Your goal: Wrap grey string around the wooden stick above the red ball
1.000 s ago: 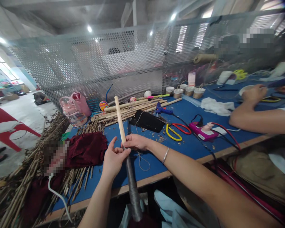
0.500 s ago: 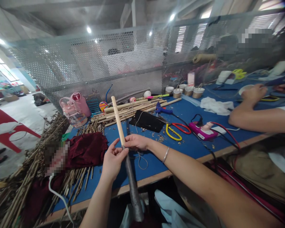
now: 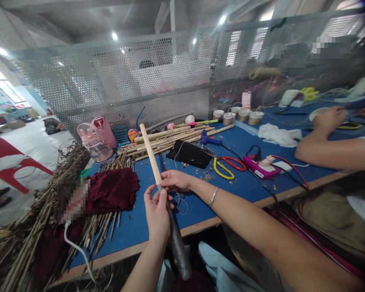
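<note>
A pale wooden stick (image 3: 150, 154) slants up in front of me. Its lower length is covered in a dark grey wrapping (image 3: 179, 247) and reaches down toward my lap. My left hand (image 3: 157, 209) is closed around the stick just below where the bare wood meets the grey part. The fingers of my right hand (image 3: 177, 181) pinch at that same joint from the right; whether a strand is between them I cannot make out. Thin loose cord (image 3: 182, 202) lies on the blue table (image 3: 200, 215) under my right wrist.
Scissors with red and yellow handles (image 3: 223, 168), a black sheet (image 3: 188, 154), a blue glue gun (image 3: 211, 140) and a purple power strip (image 3: 263, 168) lie to the right. Bundled sticks (image 3: 173, 138) and maroon cloth (image 3: 112, 190) sit left and behind. A co-worker's arm (image 3: 331, 152) rests far right.
My left hand has shifted right and rolled round the stick, its fingers now wrapped closer. The stick's lower end has swung right. My right hand stays at the joint.
</note>
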The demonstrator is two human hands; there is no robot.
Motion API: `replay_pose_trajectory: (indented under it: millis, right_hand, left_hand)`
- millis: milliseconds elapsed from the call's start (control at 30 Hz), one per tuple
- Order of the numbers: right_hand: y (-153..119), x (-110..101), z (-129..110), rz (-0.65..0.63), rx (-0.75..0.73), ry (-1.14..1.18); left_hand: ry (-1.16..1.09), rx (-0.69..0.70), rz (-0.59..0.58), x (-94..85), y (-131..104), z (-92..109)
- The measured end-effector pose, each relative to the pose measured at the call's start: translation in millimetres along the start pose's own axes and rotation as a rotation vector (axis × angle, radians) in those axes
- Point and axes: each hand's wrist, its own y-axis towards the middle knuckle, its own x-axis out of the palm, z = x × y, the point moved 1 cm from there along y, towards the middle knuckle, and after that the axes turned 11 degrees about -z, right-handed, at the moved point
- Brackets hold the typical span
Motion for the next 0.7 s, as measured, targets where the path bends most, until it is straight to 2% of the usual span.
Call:
replay_pose_trajectory:
  millis: [233,567,700]
  right_hand:
    - [0.3,-2.6,2.3,-0.024,-0.023,-0.040]
    - [-6.4,-8.5,2.1,-0.102,0.001,-0.120]
    - [-3.0,-8.6,1.7,-0.052,0.013,-0.200]
  left_hand:
    - [0.148,0.032,-0.054,-0.8,1.6,-2.3]
    - [0.108,0.051,-0.042,2.2,0.2,-5.7]
    - [0.055,0.029,-0.026,0.6,1.7,-3.5]
